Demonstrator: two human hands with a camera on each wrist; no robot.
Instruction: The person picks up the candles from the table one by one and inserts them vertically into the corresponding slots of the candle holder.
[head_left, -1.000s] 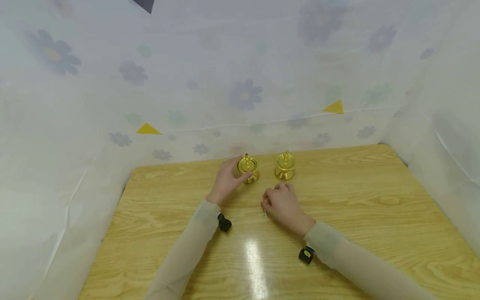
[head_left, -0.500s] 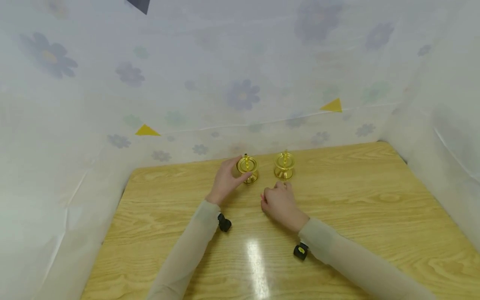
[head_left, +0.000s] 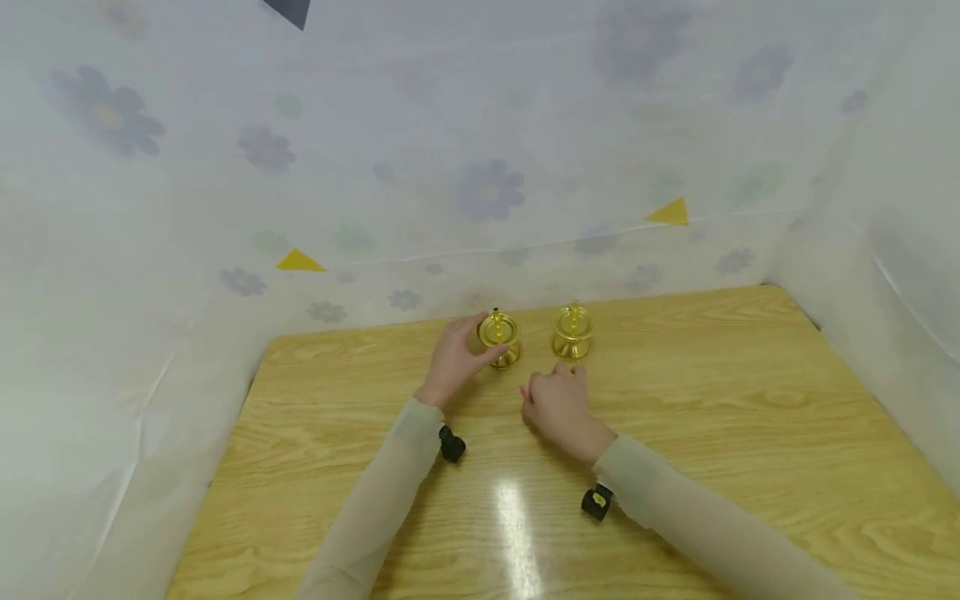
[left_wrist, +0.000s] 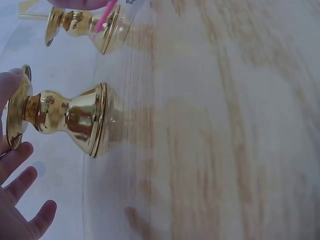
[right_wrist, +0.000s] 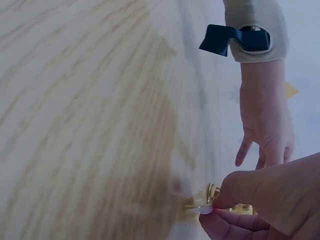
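Note:
Two small golden candle holders stand side by side at the back of the wooden table [head_left: 712,400]. My left hand [head_left: 457,362] grips the cup of the left holder [head_left: 498,337] between thumb and fingers; in the left wrist view the thumb and a finger [left_wrist: 15,155] touch the rim of this holder [left_wrist: 60,117]. Just in front of the right holder's [head_left: 573,332] base, my right hand [head_left: 558,400] is curled and pinches a thin pink stick [left_wrist: 107,12], which lies against that holder [left_wrist: 82,25]. The stick's pale tip [right_wrist: 205,210] shows between the right fingers [right_wrist: 235,220].
A white plastic sheet with a flower print [head_left: 487,192] walls the table at the back, left and right. Black wrist cameras sit under my left wrist [head_left: 452,444] and right wrist [head_left: 596,502]. Bare wood [head_left: 750,467] stretches to the right and front.
My right hand has slid a little forward toward the right holder's base. The left hand stays on the left holder.

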